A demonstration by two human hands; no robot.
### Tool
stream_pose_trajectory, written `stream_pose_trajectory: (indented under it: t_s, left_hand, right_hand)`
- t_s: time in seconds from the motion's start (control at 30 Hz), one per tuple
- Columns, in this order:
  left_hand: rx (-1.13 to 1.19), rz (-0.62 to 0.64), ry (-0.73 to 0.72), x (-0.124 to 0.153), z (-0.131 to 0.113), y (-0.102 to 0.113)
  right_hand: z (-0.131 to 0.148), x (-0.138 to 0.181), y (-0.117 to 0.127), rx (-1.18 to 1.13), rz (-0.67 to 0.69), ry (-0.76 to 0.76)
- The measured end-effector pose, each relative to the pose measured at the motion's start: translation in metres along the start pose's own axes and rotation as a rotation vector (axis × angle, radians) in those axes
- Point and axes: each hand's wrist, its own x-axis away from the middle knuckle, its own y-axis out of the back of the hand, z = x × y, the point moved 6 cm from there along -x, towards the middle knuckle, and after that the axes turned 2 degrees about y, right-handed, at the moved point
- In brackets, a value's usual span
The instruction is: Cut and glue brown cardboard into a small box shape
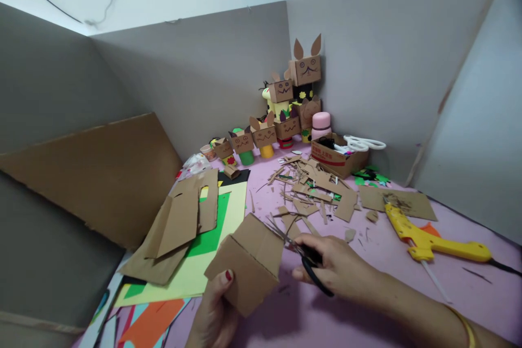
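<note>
My left hand (pixel 216 312) grips a folded brown cardboard piece (pixel 247 261) from below, thumb on its front face. My right hand (pixel 338 269) is closed around black-handled scissors (pixel 299 253), whose blades point left and touch the cardboard's right edge. Both hands hover low over the pink table (pixel 367 293) near its front.
Cardboard scraps (pixel 316 187) litter the middle. A yellow glue gun (pixel 428 239) lies at right. Flat cardboard pieces (pixel 183 217) rest on green and yellow paper sheets (pixel 216 239) at left. Cardboard animal figures (pixel 281 114), a small box (pixel 338 157) with white scissors and a large cardboard sheet (pixel 101 174) stand behind.
</note>
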Motion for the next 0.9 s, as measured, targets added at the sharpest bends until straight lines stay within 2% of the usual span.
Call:
stream_pose_trajectory:
  t_s: [0.33,0.53,0.67,0.9]
  left_hand:
    - [-0.009,0.030,0.049,0.002,0.008,-0.005]
    - [-0.032,0.018,0.087,0.002,0.011,-0.003]
    - [0.003,0.037,0.085,0.001,0.009,-0.004]
    - [0.138,-0.023,0.010,-0.005,-0.006,0.005]
  right_hand:
    - [-0.001,-0.001,0.001,0.031,0.040,0.021]
    - [-0.003,-0.001,-0.003,-0.065,0.045,0.046]
    - [-0.009,-0.003,-0.002,-0.192,-0.025,0.006]
    - [-0.022,-0.007,0.009,0.089,-0.167,-0.064]
